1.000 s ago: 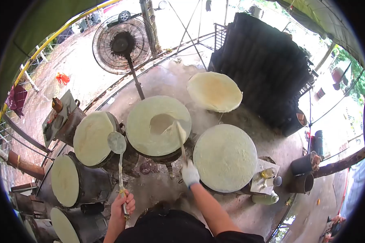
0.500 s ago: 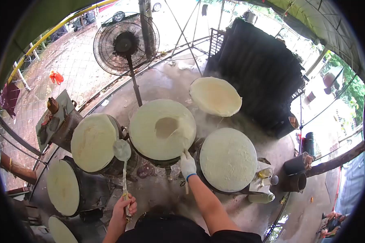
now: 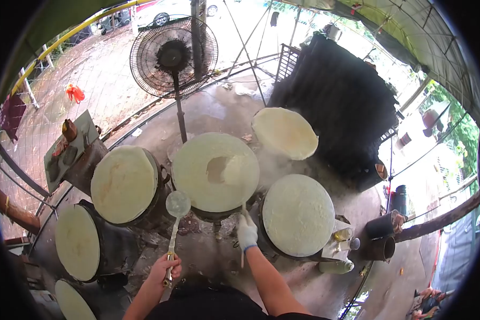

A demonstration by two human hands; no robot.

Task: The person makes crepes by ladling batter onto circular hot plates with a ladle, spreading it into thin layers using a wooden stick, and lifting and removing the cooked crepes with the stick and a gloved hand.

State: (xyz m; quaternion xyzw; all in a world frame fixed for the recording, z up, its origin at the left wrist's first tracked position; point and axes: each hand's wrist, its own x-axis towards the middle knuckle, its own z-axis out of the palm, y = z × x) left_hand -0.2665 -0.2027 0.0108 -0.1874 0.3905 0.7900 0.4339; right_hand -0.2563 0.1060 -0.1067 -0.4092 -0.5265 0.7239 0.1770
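Observation:
My left hand (image 3: 164, 269) is closed round the handle of a ladle (image 3: 178, 204), whose pale, batter-coated bowl hangs by the near-left edge of the middle griddle. A white glove covers my right hand (image 3: 247, 232), which grips a thin wooden stick of a batter spreader; the stick's lower end sticks out below the glove. Its far end reaches onto the middle griddle, where its head blends into the batter. Pale batter (image 3: 197, 165) coats that griddle in a ring, leaving a bare brownish patch (image 3: 215, 169) near the centre.
Round griddles with pale sheets stand left (image 3: 124, 184), lower left (image 3: 78, 242) and right (image 3: 298, 214). Another round sheet (image 3: 285, 133) lies behind, beside a dark corrugated stack (image 3: 336, 106). A pedestal fan (image 3: 174, 56) stands at the back. Bottles (image 3: 342, 234) sit by the right griddle.
The ladle's bowl has shifted slightly right and down. My right hand has drawn a little towards me, and the bare patch in the batter has become smaller.

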